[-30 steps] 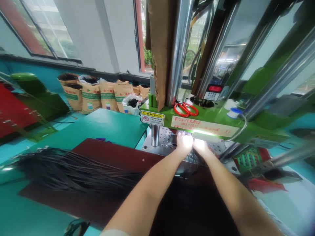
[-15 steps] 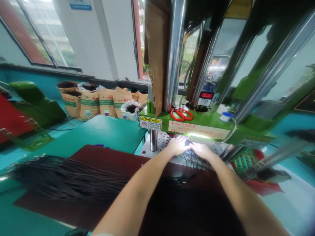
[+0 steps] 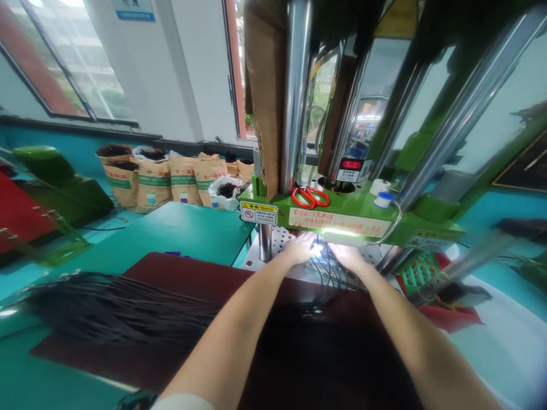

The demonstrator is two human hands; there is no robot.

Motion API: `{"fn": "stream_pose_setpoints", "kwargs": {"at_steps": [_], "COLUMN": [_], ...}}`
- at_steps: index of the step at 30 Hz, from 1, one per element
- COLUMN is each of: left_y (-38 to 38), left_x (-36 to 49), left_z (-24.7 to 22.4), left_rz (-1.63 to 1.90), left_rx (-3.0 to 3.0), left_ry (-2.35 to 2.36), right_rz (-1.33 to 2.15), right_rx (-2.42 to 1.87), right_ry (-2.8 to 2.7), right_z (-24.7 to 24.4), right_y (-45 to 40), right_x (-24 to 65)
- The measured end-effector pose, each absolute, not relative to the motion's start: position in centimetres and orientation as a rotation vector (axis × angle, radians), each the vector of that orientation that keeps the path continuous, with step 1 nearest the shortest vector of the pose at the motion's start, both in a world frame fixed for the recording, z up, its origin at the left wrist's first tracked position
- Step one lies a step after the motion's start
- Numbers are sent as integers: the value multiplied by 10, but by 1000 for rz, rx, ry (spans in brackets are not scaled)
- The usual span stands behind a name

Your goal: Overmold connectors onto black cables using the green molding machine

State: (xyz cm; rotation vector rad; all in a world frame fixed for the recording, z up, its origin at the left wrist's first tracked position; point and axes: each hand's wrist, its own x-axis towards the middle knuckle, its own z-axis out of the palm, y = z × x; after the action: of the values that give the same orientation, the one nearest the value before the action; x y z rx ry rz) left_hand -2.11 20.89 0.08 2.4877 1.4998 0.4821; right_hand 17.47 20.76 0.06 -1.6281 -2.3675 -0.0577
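Under the green press head point(image 3: 294, 216), both hands reach into the lit gap above the metal bed. My left hand point(image 3: 300, 249) is on the left of several thin black cables point(image 3: 327, 273), its fingers stretched out and partly washed out by glare. On their right is my right hand point(image 3: 347, 256); its fingertips are hidden under the lamp point(image 3: 348, 237). I cannot make out whether either hand grips a cable. The cables run from between the hands toward me over the dark red board point(image 3: 183, 273).
A large bundle of black cables point(image 3: 111, 307) lies on the left. Red-handled scissors point(image 3: 310, 197) and a blue-and-white spool point(image 3: 383, 199) sit on the press head. Paper sacks point(image 3: 154, 182) stand by the wall. Steel columns point(image 3: 265, 244) flank the gap.
My hands have moved apart; their thumbs were close together over the cables before. More of the cables shows between them now. The view has shifted slightly.
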Motion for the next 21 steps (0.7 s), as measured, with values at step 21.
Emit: {"fn": "stream_pose_setpoints", "kwargs": {"at_steps": [21], "left_y": [193], "left_x": [-21], "left_z": [11], "left_rz": [552], "left_rx": [2296], "left_ry": [1690], "right_rz": [-84], "right_rx": [-1739], "right_ry": [-2252], "right_z": [24], "right_y": [215], "right_x": [156]}}
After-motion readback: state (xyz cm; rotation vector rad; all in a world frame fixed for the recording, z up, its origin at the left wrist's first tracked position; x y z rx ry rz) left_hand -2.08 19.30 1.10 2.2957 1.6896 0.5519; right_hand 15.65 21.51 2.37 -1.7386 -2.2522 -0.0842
